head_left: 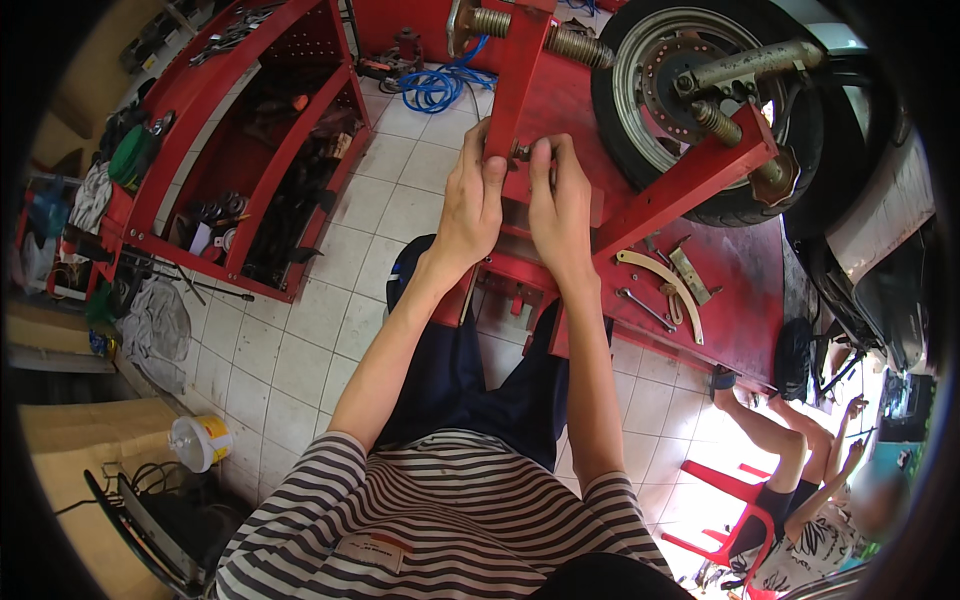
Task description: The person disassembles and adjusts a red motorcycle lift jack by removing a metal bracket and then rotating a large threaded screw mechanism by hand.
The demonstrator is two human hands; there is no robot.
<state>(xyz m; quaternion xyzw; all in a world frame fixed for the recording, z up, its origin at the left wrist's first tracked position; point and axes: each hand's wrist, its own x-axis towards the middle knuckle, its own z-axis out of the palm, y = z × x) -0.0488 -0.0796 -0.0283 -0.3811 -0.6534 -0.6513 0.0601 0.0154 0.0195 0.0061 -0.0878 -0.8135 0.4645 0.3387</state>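
Note:
My left hand (472,208) is closed around the lower end of a red metal arm (512,85) on a red work lift (555,100), its thumb lying along the near side. My right hand (560,208) is just to the right, fingers curled and thumb up. Between the two hands shows a small dark metal fitting (522,152), perhaps a bolt. The right fingertips are close to it, but what they hold is hidden. Thick threaded screws (580,46) pass through the red arm near its top. A motorcycle wheel (660,100) with a brake disc stands beyond a second red arm (680,185).
On the lift lie a wrench (645,310), a curved cream strip (668,285) and a metal bracket (693,272). A red tool cart (245,270) stands left, blue hose (435,90) behind it. A white bucket (200,443) is lower left. A seated person (790,480) is at lower right.

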